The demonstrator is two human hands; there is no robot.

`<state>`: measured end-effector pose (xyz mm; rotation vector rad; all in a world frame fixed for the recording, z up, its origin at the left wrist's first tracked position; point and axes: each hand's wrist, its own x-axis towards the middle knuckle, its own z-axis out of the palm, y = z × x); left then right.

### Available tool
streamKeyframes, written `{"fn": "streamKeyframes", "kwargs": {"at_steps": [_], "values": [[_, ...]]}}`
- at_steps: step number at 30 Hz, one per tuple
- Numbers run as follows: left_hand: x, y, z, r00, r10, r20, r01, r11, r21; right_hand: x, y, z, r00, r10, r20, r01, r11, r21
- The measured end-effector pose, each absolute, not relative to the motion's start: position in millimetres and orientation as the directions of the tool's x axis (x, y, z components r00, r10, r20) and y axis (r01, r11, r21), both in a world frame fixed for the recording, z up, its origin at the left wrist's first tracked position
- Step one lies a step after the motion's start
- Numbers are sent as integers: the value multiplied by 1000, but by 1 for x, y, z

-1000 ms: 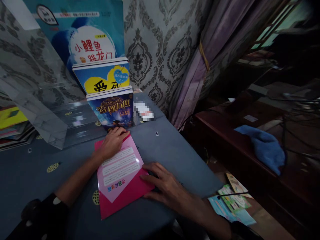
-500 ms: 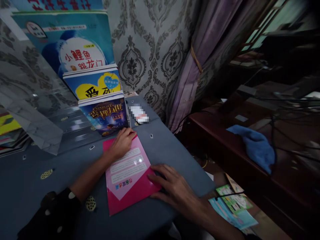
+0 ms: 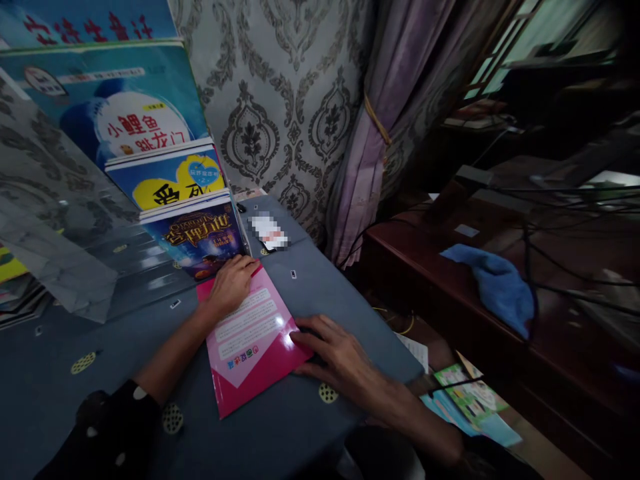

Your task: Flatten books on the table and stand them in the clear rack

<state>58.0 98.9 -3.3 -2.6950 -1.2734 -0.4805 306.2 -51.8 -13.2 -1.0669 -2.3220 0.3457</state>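
A pink book [image 3: 245,387], its printed cover up, lies on the cloth-covered table in front of a row of standing books. Across its far end rests my left hand [image 3: 231,283], fingers together and bent over the far right corner. My right hand [image 3: 334,350] grips the right edge, with some fingers on the cover and the lowest digit at the side. Right behind my left fingertips stands a dark blue book [image 3: 197,240] with gold lettering. Parts of the pink book's far end are hidden under my left hand.
Behind stand a blue-and-yellow book [image 3: 131,190] and a taller teal book [image 3: 55,100]. A pixelated object [image 3: 270,232] lies near the wall. To the right are a purple curtain [image 3: 367,173], a dark red cabinet [image 3: 395,257] with a blue cloth [image 3: 500,287], and cables.
The whole view has shifted, so most things appear further left. Both hands stay on the pink book, which looks slightly turned and nearer the standing books.
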Motion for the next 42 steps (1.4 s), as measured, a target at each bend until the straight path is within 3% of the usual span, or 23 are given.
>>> {"fn": "streamKeyframes", "kwargs": {"at_steps": [42], "values": [[56,77,-6,682,663,309,671,-735,98,302,-53,-12,-448,829,334,619,558,-553]]}}
